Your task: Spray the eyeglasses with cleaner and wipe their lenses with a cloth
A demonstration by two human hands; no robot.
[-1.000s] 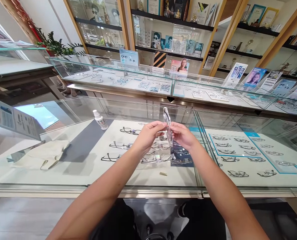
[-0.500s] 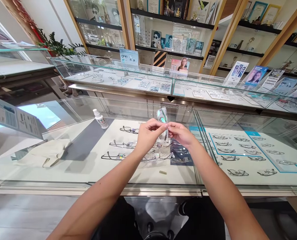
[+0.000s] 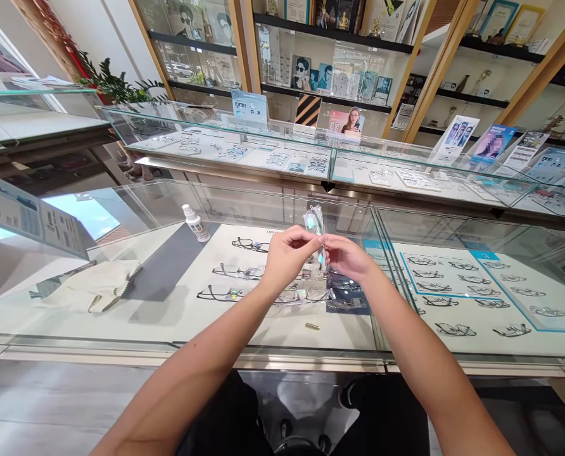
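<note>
A pair of glasses (image 3: 313, 220) with clear, greenish-reflecting lenses is held up over the glass counter, its lenses one above the other. My left hand (image 3: 287, 253) pinches it near the middle with thumb and fingers. Closed on the same glasses from the other side is my right hand (image 3: 349, 256); the fingertips of both hands meet there. Beneath the hands, several glasses (image 3: 230, 272) lie in rows inside the case. A white spray bottle (image 3: 196, 224) stands on the glass to the left, and a crumpled cream cloth (image 3: 95, 285) lies farther left.
A printed sign (image 3: 35, 212) stands at the left of the counter. More glasses (image 3: 456, 329) lie in the case at the right. Beyond is a second glass showcase (image 3: 263, 155) with upright cards, then shelves (image 3: 332, 98). A small gold piece (image 3: 312, 326) appears near the front edge.
The glasses have turned slightly in my fingers, so the lenses look narrower. The view has shifted a little, with the counter items appearing slightly farther right.
</note>
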